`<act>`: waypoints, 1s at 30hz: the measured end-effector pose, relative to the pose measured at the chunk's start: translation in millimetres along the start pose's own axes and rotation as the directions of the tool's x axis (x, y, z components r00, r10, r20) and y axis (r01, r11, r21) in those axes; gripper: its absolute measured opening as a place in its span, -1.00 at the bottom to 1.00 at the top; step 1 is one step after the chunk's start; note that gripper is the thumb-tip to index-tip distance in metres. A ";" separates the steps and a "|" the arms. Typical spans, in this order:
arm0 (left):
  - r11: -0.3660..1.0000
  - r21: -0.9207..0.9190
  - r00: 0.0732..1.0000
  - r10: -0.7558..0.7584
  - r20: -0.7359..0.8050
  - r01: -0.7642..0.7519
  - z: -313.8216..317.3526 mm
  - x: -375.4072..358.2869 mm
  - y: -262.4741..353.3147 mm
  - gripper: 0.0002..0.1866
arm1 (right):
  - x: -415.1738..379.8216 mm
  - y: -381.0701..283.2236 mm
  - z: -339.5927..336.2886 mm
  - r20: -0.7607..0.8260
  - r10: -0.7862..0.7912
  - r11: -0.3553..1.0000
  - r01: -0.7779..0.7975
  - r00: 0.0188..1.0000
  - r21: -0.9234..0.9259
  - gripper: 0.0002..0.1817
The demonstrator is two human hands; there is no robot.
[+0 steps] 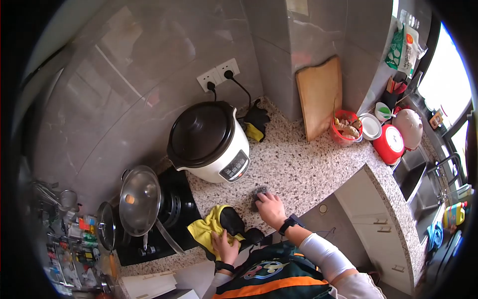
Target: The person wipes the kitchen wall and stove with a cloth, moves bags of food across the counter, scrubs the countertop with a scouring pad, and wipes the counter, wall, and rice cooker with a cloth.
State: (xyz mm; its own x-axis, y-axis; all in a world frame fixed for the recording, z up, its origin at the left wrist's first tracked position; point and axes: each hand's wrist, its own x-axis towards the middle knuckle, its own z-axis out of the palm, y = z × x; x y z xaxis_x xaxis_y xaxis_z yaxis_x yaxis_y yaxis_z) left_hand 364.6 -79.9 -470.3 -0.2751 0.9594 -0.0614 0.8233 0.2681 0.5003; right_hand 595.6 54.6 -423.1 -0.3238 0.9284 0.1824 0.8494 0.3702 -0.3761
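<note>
My left hand (225, 246) lies on a yellow-and-black cloth (209, 223) near the counter's front edge, its bent fingers gripping the fabric. A crumpled black part of it bulges up beside the fingers. To the right, my right hand (271, 210) presses a dark grey scouring pad (256, 196) against the speckled counter (298, 169). The fingers cover part of the pad. Just behind both hands stands a white rice cooker (211, 169) with a dark lid, which is closed.
A wok (140, 199) and a smaller pan (106, 226) sit on the black hob (184, 199) at left. Behind are a black-and-yellow bundle (256, 124), a cutting board (321, 97) and a red container (343, 139). Bowls and a sink (423, 189) are at right.
</note>
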 end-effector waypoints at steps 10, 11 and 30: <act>0.998 0.047 0.999 -0.028 -0.042 0.030 3.1 -1.5 0.9 -0.37 | -16.3 111.8 -27.7 -0.128 0.221 0.970 -0.232 0.967 -0.078 -0.68; 0.998 0.048 0.998 -0.025 -0.055 0.028 5.3 -0.6 -1.8 -0.38 | -18.2 123.4 -32.5 -0.138 0.245 0.962 -0.258 0.960 -0.087 -0.67; 0.984 -0.038 0.977 -0.176 -0.120 0.173 16.6 -1.7 18.9 -0.40 | -53.4 247.9 -93.1 -0.257 0.482 0.841 -0.524 0.838 -0.131 -0.65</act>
State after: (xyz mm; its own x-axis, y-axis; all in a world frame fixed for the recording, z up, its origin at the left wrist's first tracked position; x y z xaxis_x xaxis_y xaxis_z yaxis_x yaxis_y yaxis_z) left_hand 388.8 -75.0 -475.1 -0.4733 0.8798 -0.0443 0.7441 0.4262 0.5145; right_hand 862.2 93.7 -441.5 0.2452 0.9474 0.2055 0.9391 -0.1795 -0.2930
